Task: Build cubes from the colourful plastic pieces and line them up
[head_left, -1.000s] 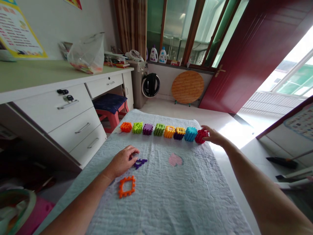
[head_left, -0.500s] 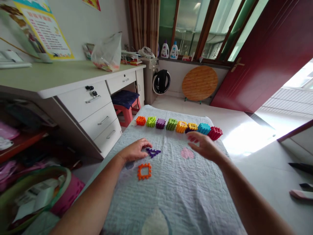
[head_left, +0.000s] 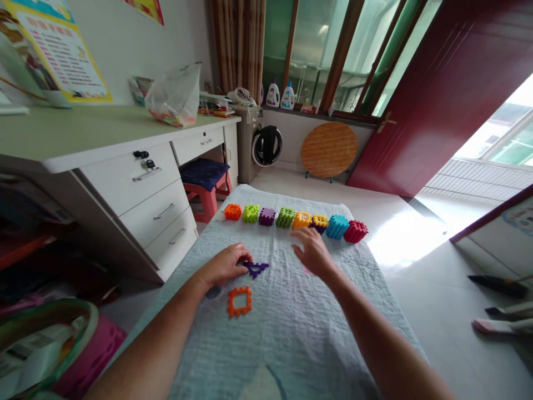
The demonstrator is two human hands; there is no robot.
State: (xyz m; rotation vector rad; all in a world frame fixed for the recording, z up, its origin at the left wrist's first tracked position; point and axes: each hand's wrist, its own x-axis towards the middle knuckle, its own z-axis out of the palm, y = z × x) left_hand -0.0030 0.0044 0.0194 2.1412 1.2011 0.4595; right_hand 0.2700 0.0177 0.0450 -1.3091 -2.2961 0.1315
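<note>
My left hand rests on the pale blue quilt with its fingertips touching a flat purple triangle piece. An orange square frame piece lies just below it. My right hand hovers open above the quilt, fingers spread, holding nothing. Beyond it runs a row of several plastic block cubes, from the orange cube on the left to the blue cube and the red cube on the right.
A white desk with drawers stands to the left, a red stool under it and a clear plastic bag on top. A round wooden tabletop leans by the dark red door. A pink basket sits bottom left.
My right hand has let go of the red cube at the row's right end and drawn back left toward the middle of the quilt. The left hand stays on the purple triangle.
</note>
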